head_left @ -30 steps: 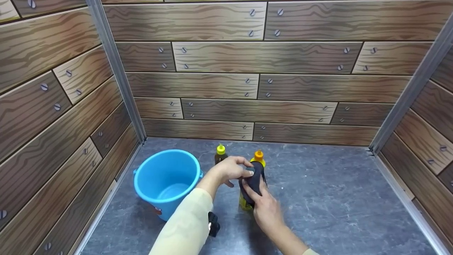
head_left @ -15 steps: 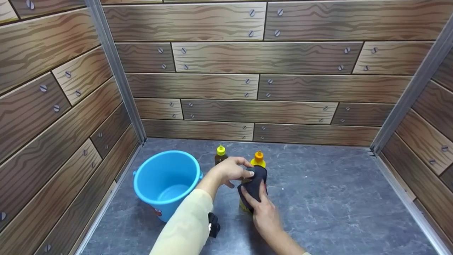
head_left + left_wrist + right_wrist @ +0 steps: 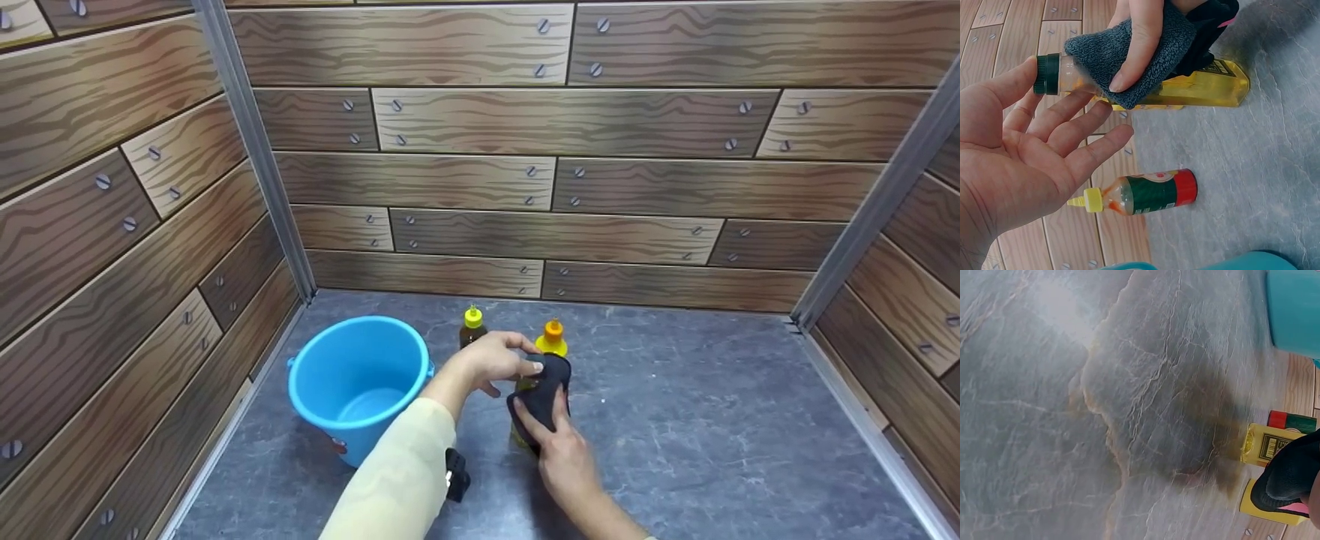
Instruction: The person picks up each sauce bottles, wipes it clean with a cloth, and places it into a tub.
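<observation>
My left hand (image 3: 491, 358) pinches the dark green cap (image 3: 1047, 74) of a clear bottle of yellow oil (image 3: 1207, 90) between thumb and index finger; its other fingers are spread. Over the bottle's neck and side lies a dark grey cloth (image 3: 1095, 48) with black parts and a bit of pink. My right hand (image 3: 566, 457) grips that cloth around the bottle, thumb and fingers on either side. The bottle appears upright on the floor in the head view, largely covered by the cloth. In the right wrist view only its base and label show beside the cloth.
A blue bucket (image 3: 301, 411) stands to the left. Behind my left hand is a sauce bottle (image 3: 1154, 192) with a yellow cap. A yellow bottle (image 3: 553, 345) with an orange cap stands just beyond the cloth. Wood-patterned walls (image 3: 465, 120) enclose the grey marbled floor (image 3: 712, 412).
The cloth under my right hand has shifted slightly right and spread out around the bottle. My left hand stays at the cap. The head view has turned slightly.
</observation>
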The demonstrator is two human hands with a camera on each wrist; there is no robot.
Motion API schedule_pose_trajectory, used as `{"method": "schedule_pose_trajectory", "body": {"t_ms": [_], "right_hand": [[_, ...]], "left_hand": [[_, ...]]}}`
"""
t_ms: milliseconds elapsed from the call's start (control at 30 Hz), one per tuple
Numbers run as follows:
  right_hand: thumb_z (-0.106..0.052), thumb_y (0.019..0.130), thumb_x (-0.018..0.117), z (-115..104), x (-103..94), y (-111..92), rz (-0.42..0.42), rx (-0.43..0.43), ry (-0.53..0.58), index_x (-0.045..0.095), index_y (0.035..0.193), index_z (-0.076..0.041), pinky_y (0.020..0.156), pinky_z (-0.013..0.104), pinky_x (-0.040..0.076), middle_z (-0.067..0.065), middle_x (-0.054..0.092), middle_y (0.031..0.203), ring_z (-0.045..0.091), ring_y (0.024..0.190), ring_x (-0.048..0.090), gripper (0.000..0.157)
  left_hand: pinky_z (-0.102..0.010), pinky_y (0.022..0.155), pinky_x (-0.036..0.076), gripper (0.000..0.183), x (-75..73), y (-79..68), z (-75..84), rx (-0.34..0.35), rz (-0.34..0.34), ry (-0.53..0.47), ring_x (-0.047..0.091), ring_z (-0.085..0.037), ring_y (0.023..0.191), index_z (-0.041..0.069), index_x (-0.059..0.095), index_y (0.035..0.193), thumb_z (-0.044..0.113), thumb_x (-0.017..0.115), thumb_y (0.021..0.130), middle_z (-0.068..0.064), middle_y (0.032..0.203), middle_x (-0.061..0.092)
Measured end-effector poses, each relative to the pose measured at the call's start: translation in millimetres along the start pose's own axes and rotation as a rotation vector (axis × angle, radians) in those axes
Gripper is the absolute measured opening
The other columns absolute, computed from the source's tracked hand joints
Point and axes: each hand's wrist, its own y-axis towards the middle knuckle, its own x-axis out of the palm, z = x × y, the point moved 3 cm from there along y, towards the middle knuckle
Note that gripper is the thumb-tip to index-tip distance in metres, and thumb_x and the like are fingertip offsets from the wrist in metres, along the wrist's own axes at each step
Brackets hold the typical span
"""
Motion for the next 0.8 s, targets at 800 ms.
{"method": "schedule_pose_trajectory", "body": {"t_ms": [800], "right_hand": [[0.016,0.078,0.073,9.6,17.9,-15.7,-0.01,0.007,-0.005,0.069,0.143,-0.036,0.056,0.045,0.055,0.042,0.041,0.154,0.038,0.073,0.068,0.083]], "left_hand": [[-0.064,0.092,0.056,0.017,1.1,3.3,-0.8,-0.017,0.005,-0.01,0.067,-0.033,0.12,0.022,0.074,0.118,0.026,0.075,0.102,-0.003,0.119,0.071]]}}
